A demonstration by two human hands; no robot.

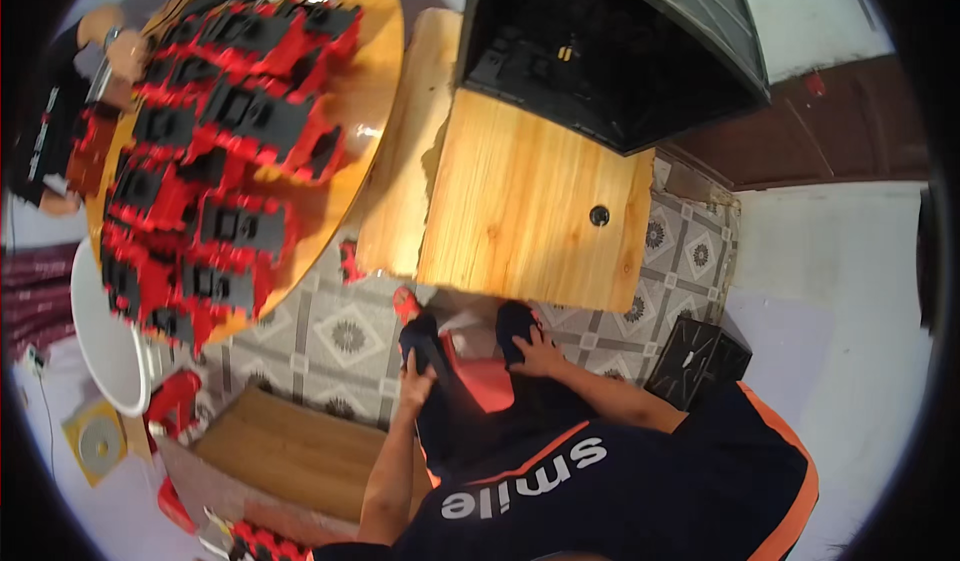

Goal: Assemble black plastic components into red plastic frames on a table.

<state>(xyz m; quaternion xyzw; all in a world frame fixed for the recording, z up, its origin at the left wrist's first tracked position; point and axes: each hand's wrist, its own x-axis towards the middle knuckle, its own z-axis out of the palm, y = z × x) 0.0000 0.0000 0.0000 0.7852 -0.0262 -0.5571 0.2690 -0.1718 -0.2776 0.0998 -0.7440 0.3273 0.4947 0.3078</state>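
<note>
My left hand (416, 383) rests on my left knee, its fingers stretched along the dark trouser leg. On the right knee lies my right hand (538, 352), fingers spread. Neither holds anything. Between my legs shows a red seat surface (487, 385). Just beyond my knees stands a wooden table (520, 231) with a small black round piece or hole (599, 215) near its right side. A large black plastic crate (640, 113) lies tipped at the table's far end, its opening facing me; a small yellow mark shows on its dark inside.
On the left, a round table (385, 81) carries many stacked red-and-black plastic parts (255, 116). Another person's hand (127, 54) is at its far-left edge. A black crate (697, 363) sits on the tiled floor at right. A brown wooden bench-like piece (290, 451) stands lower left.
</note>
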